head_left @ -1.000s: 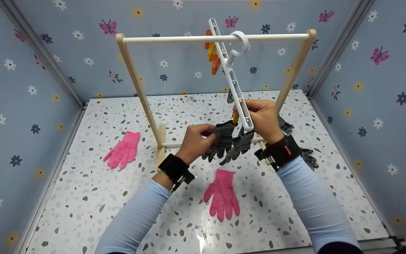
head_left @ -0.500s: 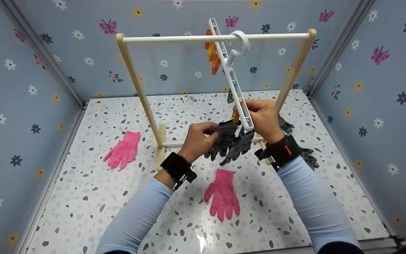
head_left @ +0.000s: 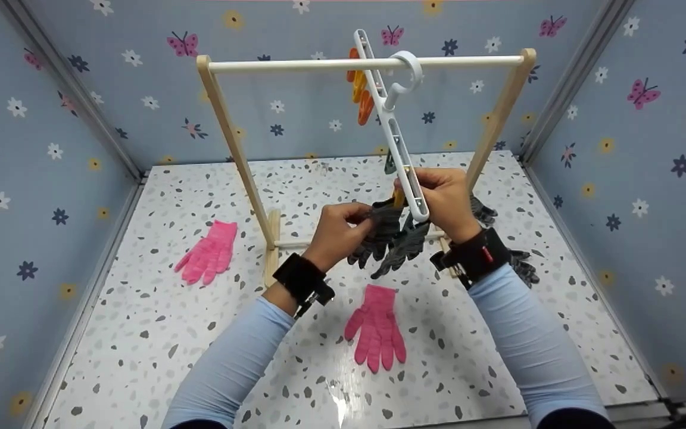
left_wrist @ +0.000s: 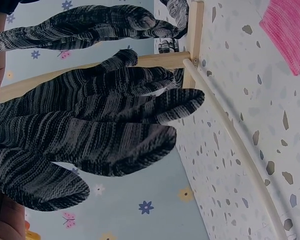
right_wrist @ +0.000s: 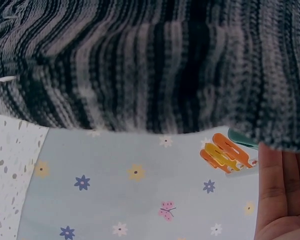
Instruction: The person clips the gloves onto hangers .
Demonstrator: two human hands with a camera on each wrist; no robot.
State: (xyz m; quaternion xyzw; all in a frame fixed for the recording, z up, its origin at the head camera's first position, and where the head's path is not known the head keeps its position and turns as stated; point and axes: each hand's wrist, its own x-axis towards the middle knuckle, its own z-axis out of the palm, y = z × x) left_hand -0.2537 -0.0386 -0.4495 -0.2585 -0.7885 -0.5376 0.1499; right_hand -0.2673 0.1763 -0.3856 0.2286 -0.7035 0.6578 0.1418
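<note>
Beneath the white bar (head_left: 301, 65) of the wooden rack (head_left: 228, 137), as my head view has it, the fingers of my left hand (head_left: 338, 233) pinch a dark striped glove (head_left: 380, 233) at its upper left, its tips hanging down above the counter (head_left: 158, 339). Just over it, the fingers of my right hand (head_left: 448, 204) grip a yellow clothespin (head_left: 398, 197) at the near end of the white hanger (head_left: 401, 154); whether that pin has caught the cuff, I cannot tell. The hanger hooks over the bar and slants towards me, with orange and yellow clips (head_left: 365, 108) at its far end and a green clip (head_left: 390, 162) partway along. A second dark glove (head_left: 405, 247) dangles under the near end, right beside the first. On the counter, one pink glove (head_left: 209, 253) lies left of the rack, another pink glove (head_left: 376, 328) lies nearer me, and more dark gloves (head_left: 523, 268) lie at the right, partly hidden by my arm. From my left wrist, the pinched glove spreads large across the view, bits of my hand show at the left edge, and the second glove stretches above it. From my right wrist, blurred striped knit fills the upper half, my fingers stand at the lower right, and the orange, yellow and green clips show beyond them before the flowered wall (right_wrist: 140, 200).
</note>
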